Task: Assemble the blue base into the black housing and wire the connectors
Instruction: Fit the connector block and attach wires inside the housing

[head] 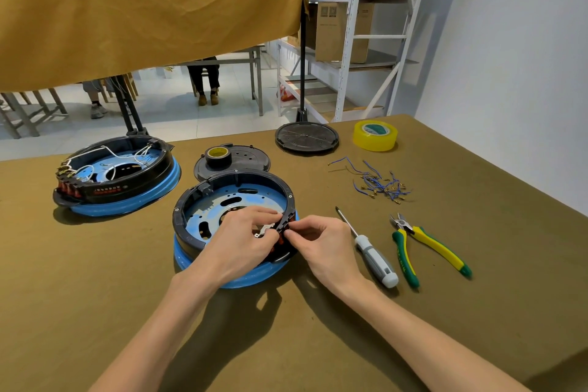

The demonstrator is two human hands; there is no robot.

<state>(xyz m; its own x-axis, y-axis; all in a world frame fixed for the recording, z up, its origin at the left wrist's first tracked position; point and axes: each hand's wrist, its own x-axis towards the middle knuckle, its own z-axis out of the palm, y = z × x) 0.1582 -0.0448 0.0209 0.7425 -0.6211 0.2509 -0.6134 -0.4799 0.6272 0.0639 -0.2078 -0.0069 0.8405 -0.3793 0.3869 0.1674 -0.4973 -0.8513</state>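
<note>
Head view: both hands meet at the black housing's right rim, left hand inside pinching a small metal terminal, right hand outside pinching the rim's connector block.

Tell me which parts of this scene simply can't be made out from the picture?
Head view only:
- The small metal part at the near housing's rim: mostly covered by the fingers of the left hand and right hand.
- The red lettering on the far housing: too small to read.
- The wire terminals: too small to tell apart.
- The people behind: hidden above the legs by the hanging cloth.
</note>
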